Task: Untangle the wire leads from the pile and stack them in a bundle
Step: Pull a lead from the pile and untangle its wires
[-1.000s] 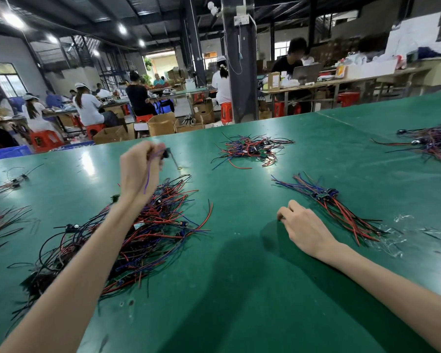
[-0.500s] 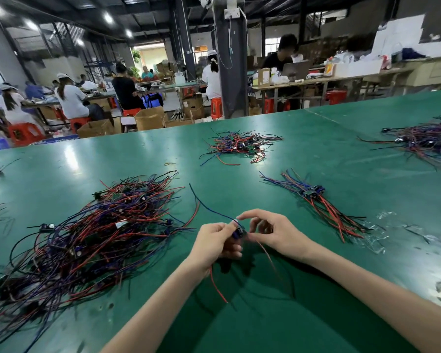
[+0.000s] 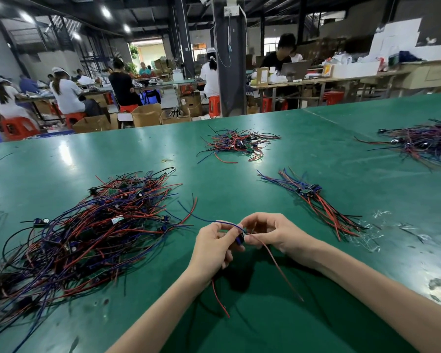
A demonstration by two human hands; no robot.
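— Green bench (image 3: 143, 159) right across, and both hands are raised over its near side!
— What have they got?
— One wire lead (image 3: 240, 240). The left hand (image 3: 214, 247) pinches its small dark-blue part, and the right hand (image 3: 273, 233) pinches the lead from the other side, fingertips almost meeting. A blue tail runs off to the left and red tails hang toward the bench.
— And the pile?
— The tangled pile (image 3: 87, 230) lies to the left, its nearest strands just short of the left hand. The straightened bundle (image 3: 316, 202) lies to the right, beyond the right hand, beside clear plastic scraps (image 3: 367, 238).
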